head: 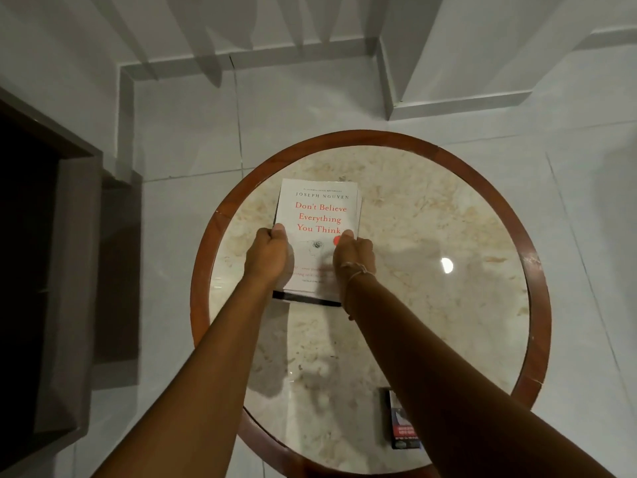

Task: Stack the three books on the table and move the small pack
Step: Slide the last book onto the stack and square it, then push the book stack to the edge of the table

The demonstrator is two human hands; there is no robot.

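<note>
Fingers of both hands are curled round the long edges of the white book [319,215], thumbs pressed flat on its cover; the left hand [267,258] clamps the 9 o'clock edge and the right hand [353,257] the 3 o'clock edge. A thin string bracelet [355,274] circles the right wrist. The cover, printed in red with "Don't Believe Everything You Think", faces up with its title end toward 12 o'clock. Under it a dark edge [306,299] shows along the near side, and a sliver of another pale cover peeps out at the far right corner, so the white book probably lies on top of other books, though how many cannot be told. The pile sits a little toward 10 o'clock from the middle of the round marble worktop [431,215], which has a reddish wooden rim. The small pack [401,429], dark with a red band, lies flat near the rim at 5 o'clock, well apart from the pile and partly hidden by the right forearm. Nothing in view serves as a container. Pale floor tiles [193,139] surround the worktop.
</note>
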